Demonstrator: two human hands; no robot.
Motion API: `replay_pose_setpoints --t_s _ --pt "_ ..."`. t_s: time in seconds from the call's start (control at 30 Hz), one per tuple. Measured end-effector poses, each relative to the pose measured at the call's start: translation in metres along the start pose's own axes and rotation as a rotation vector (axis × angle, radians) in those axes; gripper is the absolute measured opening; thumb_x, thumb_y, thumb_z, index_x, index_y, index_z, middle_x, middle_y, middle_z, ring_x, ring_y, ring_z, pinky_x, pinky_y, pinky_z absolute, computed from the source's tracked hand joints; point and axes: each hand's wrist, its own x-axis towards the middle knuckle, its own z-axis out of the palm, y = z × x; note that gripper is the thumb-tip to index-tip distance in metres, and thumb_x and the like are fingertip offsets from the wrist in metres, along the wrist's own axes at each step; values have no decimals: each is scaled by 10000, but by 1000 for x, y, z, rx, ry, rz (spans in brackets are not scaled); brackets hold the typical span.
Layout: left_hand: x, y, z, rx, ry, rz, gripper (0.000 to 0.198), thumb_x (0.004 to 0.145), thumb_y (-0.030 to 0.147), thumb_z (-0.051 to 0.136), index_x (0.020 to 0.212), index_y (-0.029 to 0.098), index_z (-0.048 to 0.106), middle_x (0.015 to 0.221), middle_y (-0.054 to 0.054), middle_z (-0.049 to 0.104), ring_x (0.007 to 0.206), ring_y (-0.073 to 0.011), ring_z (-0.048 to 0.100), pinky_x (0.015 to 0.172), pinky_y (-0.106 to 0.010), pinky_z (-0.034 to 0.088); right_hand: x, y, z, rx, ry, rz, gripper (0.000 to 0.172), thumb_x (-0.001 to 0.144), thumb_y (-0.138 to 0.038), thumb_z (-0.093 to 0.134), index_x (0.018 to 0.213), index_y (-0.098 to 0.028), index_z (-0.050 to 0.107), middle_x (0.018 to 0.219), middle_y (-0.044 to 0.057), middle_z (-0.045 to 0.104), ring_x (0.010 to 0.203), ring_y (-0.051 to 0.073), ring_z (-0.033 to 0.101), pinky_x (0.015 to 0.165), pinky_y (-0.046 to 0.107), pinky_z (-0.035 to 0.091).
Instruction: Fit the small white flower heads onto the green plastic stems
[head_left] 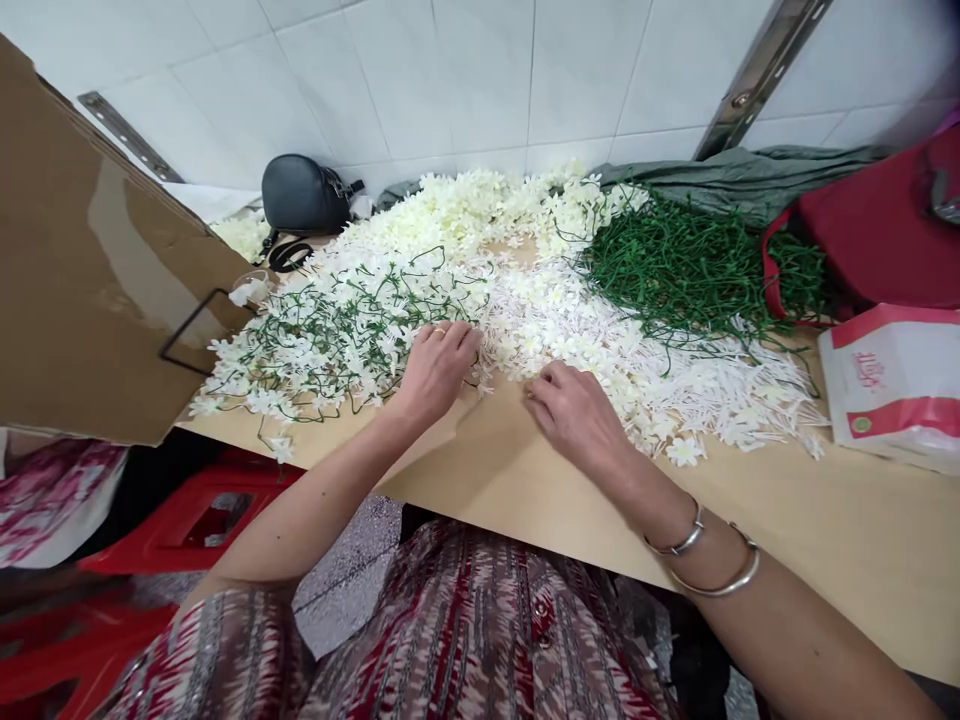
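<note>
My left hand (437,366) rests at the near edge of a heap of white artificial flowers, fingers curled into the blossoms beside a tangle of flowers on green stems (330,335). What its fingertips hold is hidden. My right hand (574,410) lies on the wooden table (825,520), fingers bent and pinched at the edge of a pile of loose white flower heads (600,340). Two silver bangles (709,560) circle my right wrist. A heap of bare green stems (675,265) sits further back on the right.
A large cardboard sheet (90,270) leans at the left. A black pouch (304,195) lies at the back by the tiled wall. A red bag (877,230) and a white and red packet (896,385) stand at the right. Red plastic stools (202,515) sit below the table.
</note>
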Motion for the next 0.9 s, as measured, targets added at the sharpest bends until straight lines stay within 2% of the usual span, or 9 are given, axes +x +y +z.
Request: replay_pose_setpoints --t_s 0.17,0.33,0.5,0.6,0.77,0.83,0.9 --pt "-23 5 -9 -100 90 49 259 1062 178 451 1219 170 657 1219 -117 712 1073 -248 645 900 -390 476 -1 3 -5 -7 37 21 247 1033 -255 510 965 -169 732 977 121 658 858 253 603 768 404 442" --pt "-44 17 -3 -204 57 107 263 1070 265 504 1248 156 664 1255 -124 716 1116 -239 660 945 -388 496 -2 4 -2 46 -3 19 235 1034 -273 514 988 -181 725 986 122 676 880 265 606 792 424 448" --pt "-47 1 2 -140 40 197 265 1026 136 519 1218 186 695 1214 -111 758 1066 -251 684 906 -430 502 1 3 -3 37 -44 41 259 1050 -253 483 972 -190 722 993 118 695 903 264 606 810 424 445" --pt "-46 -14 -1 -118 51 234 233 1031 183 540 1226 213 663 1195 -79 772 1023 -251 701 881 -432 491 4 -2 -7 -33 -99 29 271 1057 -207 459 972 -186 715 1008 119 708 909 258 602 800 417 433" --pt "-41 -25 1 -139 47 292 247 1047 175 490 1237 240 634 1262 -92 745 1123 -292 684 912 -457 482 10 -16 -36 -211 -241 6 216 1019 -102 490 1039 -162 696 1028 122 702 891 255 602 807 416 404" --pt "-38 -20 2 -181 45 329 228 1055 205 492 1227 240 639 1317 -105 720 1159 -300 676 939 -466 489 5 -20 -55 -204 -227 47 214 1015 -100 497 1065 -176 691 1091 113 706 891 247 623 836 418 425" --pt "-34 -13 1 -233 24 374 240 1064 228 485 1250 235 636 1349 -110 704 1187 -297 670 968 -469 499 -6 -19 -74 -187 -148 109 194 1022 -148 520 1090 -189 696 1141 125 710 955 273 643 880 447 448"
